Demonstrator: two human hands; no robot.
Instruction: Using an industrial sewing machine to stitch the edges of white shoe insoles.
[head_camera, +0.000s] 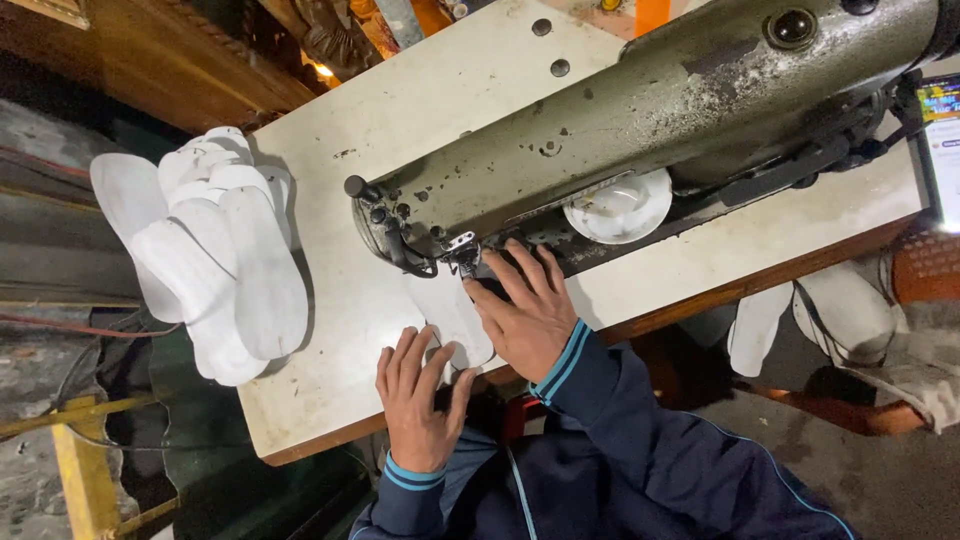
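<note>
The white sole piece (452, 315) is pressed flat under both spread hands, left hand (418, 400) and right hand (525, 315). It should be fed evenly, fingers kept clear of the needle (464, 262).

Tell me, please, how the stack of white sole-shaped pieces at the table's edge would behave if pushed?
The stack of white pieces looks thin and light, so it would probably slide easily. It is fanned loosely and overhangs the table edge, so pieces could likely slip off.

Single view only, from a head-worn camera. It looks steeply down from above and behind the hands, at close range. The frame is rotated: the bench (400, 110) runs diagonally, the sewing machine (650, 110) crosses the upper right, and the wearer's sleeves enter from the bottom edge.
</note>
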